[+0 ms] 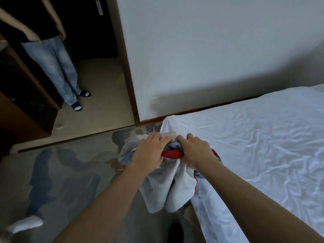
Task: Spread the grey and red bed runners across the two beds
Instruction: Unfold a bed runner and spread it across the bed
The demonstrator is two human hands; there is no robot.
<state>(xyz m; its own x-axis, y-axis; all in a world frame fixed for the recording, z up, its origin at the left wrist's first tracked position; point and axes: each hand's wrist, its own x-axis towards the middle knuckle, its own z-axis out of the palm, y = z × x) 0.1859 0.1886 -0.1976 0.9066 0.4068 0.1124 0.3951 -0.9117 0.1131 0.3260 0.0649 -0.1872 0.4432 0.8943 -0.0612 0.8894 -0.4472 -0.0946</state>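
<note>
Head view: bed (263,146) with creased white sheet fills right of frame. A second person (50,55) stands in the doorway, upper left. Bunched grey and red bed runner (168,186) hangs at centre frame, beside the bed's near corner. Left hand (149,151) and right hand (196,151): each grip closed, clutching the runner's gathered top

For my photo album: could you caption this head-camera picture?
Both hands, left and right, grip a bunched grey and red bed runner beside a white bed.
</note>
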